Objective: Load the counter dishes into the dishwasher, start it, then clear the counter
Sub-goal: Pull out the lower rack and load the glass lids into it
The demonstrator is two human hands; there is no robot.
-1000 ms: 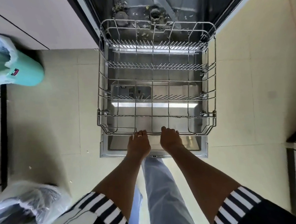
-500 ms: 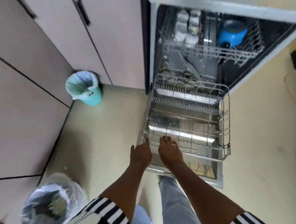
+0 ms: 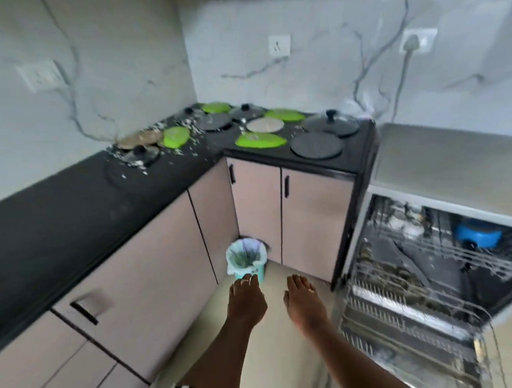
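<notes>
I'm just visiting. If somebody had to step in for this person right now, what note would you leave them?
Hands: left hand and right hand are both open, fingers relaxed, holding nothing, held out in front.
Dishes: green plates, lids and a dark pan sit at the far corner of the black counter, among scattered scraps.
Dishwasher: door open, lower rack pulled out, no dishes seen in it. A blue item sits in the upper rack.
Done: dishwasher opened.
Left: load everything, start it, clear the counter.
</notes>
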